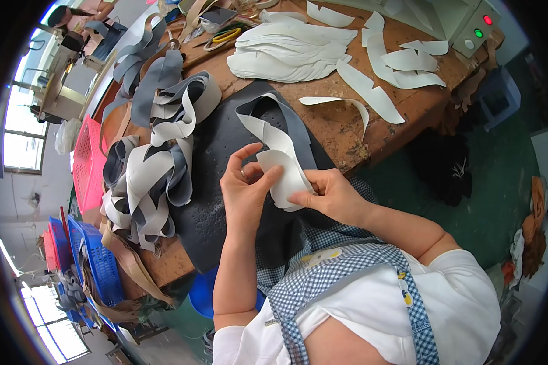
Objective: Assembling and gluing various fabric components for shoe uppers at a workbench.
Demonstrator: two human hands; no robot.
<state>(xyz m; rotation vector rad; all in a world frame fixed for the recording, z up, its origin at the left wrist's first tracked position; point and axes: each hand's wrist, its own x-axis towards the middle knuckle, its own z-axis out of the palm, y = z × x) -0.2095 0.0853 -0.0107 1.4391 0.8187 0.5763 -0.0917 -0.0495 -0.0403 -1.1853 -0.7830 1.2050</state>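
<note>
Over the near edge of a black mat [207, 140], I hold a thin, white cut piece [283, 182] with a rounded outline. It lies against a long strip [265, 129], pale on one face and grey on the other, which loops away over the mat. My left hand [245, 188], with a ring on one finger, pinches the piece's left edge, thumb on top and index finger raised by the strip. The thumb of my right hand [332, 196] presses the lower right edge; its other fingers are partly hidden behind. Whether piece and strip are joined cannot be seen.
White cut pieces [292, 48] are piled at the back of the wooden table [402, 131]. Tangled grey strips [146, 176] lie left, near yellow-handled scissors [225, 38]. Pink [88, 158] and blue [97, 261] baskets stand farther left. A machine [469, 30] occupies the back right. Another person [85, 24] sits far left.
</note>
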